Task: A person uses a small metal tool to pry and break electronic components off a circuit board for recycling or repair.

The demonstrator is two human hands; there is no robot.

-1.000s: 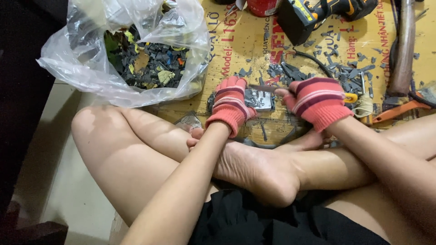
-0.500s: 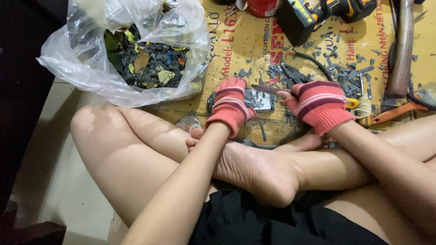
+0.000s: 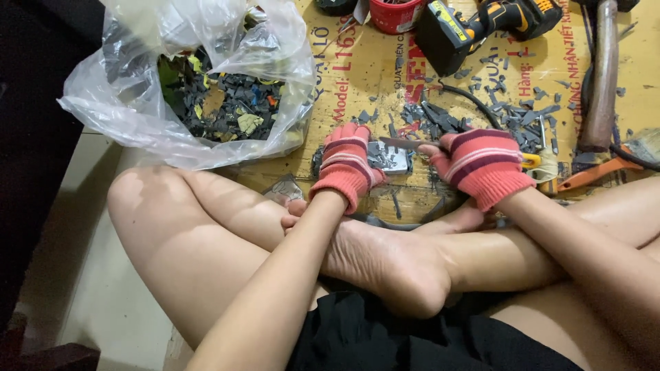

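Left hand (image 3: 346, 165) pins a small grey part (image 3: 388, 156) at frame centre, on the cardboard (image 3: 371, 69) over the floor. Right hand (image 3: 481, 165) is clamped on a thin blade (image 3: 405, 143), tip over the part, aimed at the left fingers. I see slip risk: if the blade skids off, it hits the glove or the bare foot (image 3: 385, 261) just below. Loose chips (image 3: 440, 120) nearby could shift the part.

Both gloved hands reach forward over the crossed legs (image 3: 385, 261), left hand (image 3: 347, 165) curled, right hand (image 3: 481, 165) gripping.
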